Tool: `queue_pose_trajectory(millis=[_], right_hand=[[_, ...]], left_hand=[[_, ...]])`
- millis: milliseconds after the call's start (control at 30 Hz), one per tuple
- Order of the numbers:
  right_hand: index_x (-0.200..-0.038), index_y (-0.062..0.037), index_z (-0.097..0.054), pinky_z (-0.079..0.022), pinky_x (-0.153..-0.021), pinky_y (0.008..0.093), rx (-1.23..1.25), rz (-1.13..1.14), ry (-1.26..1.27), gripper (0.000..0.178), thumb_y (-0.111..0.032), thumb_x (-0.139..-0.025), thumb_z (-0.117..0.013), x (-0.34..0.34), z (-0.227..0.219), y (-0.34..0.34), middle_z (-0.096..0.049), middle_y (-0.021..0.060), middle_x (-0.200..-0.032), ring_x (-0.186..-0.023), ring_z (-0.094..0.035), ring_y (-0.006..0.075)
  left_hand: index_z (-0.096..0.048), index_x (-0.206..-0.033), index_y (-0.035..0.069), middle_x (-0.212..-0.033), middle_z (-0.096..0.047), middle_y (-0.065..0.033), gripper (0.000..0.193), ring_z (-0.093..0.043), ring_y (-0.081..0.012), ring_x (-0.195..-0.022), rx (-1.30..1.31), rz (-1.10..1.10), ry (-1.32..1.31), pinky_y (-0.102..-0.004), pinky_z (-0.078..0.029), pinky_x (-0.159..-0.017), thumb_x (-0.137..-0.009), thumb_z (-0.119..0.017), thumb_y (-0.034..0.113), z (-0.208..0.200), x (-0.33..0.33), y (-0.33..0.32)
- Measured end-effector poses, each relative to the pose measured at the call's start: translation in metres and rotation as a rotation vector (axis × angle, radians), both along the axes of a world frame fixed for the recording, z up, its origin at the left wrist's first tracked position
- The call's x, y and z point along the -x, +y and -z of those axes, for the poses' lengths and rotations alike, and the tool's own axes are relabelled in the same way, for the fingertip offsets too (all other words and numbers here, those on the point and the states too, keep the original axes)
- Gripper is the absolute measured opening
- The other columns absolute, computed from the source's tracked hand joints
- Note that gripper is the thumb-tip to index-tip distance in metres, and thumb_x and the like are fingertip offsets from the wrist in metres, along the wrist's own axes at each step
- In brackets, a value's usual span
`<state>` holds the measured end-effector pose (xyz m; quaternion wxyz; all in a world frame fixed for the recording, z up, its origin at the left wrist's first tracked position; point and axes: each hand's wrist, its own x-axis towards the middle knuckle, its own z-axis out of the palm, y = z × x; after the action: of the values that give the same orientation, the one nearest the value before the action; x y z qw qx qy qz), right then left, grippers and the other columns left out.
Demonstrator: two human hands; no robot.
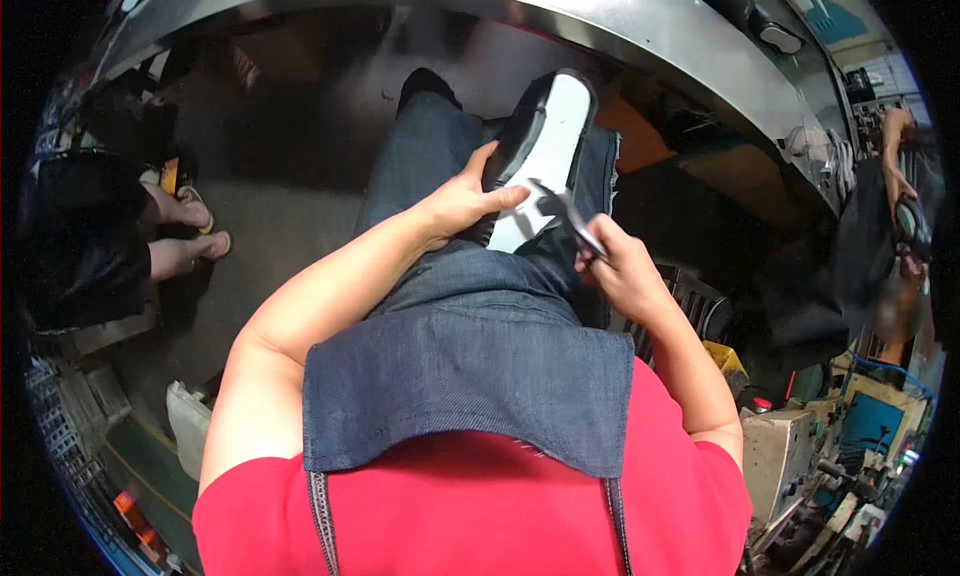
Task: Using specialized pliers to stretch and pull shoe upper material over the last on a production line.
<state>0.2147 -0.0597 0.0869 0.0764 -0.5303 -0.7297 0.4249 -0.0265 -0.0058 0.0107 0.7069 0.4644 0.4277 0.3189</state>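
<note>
The shoe (pixel 565 126) lies in the left hand (pixel 468 201), thumb atop.

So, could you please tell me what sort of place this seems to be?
Probably a shoemaking or shoe-repair workshop: the left hand holds a black shoe, pale underside up, the right hand grips a dark tool, and a worn beige machine stands at lower right.
</note>
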Motion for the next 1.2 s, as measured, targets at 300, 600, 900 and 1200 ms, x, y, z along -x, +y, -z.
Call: queue_pose_trajectory(millis=[300,600,900,1200], right_hand=[[-0.102,-0.0026,-0.040,-0.047,-0.072,0.0277,-0.260,0.598,0.360,0.062,-0.033,-0.073,-0.086,0.039,0.028,-0.017,-0.052,0.0039,-0.092,-0.078,-0.053,0.0133],[-0.105,-0.0058,-0.043,-0.048,-0.083,0.0293,-0.512,0.329,0.448,0.052,-0.023,-0.075,-0.082,-0.027,-0.091,0.033,-0.060,0.0072,-0.096,-0.088,-0.058,0.0141],[-0.086,-0.0039,-0.048,-0.045,-0.062,0.0311,-0.444,0.142,0.054,0.037,-0.025,-0.082,-0.077,-0.037,-0.053,0.113,-0.056,0.0084,-0.072,-0.066,-0.051,0.0142],[-0.097,-0.0033,-0.050,-0.049,-0.075,0.0282,-0.092,0.298,0.495,0.016,0.003,-0.083,-0.054,-0.012,-0.054,0.062,-0.062,0.0054,-0.094,-0.080,-0.059,0.0122]], left_hand=[[-0.040,-0.133,-0.002,-0.122,-0.059,-0.0150,0.049,-0.059,-0.0254,-0.111,0.280,-0.240,-0.625,-0.0397,-0.048,-0.099,-0.096,-0.057,0.026,-0.017,-0.037,0.009],[-0.067,-0.105,0.001,-0.089,-0.070,-0.0065,0.032,-0.064,-0.0191,-0.081,-0.754,0.118,0.198,-0.0354,-0.051,-0.077,-0.086,-0.070,0.027,-0.108,0.007,-0.015],[-0.027,-0.145,-0.008,-0.140,-0.044,-0.0234,0.102,-0.042,-0.0287,-0.132,-0.323,0.348,0.083,-0.0319,-0.030,-0.111,-0.071,-0.081,0.037,-0.010,-0.011,0.036],[-0.040,-0.136,-0.002,-0.127,-0.055,-0.0156,0.068,-0.051,-0.0225,-0.119,-0.167,-0.068,-0.117,-0.0338,-0.038,-0.103,-0.083,-0.072,0.024,0.000,-0.019,0.032]])
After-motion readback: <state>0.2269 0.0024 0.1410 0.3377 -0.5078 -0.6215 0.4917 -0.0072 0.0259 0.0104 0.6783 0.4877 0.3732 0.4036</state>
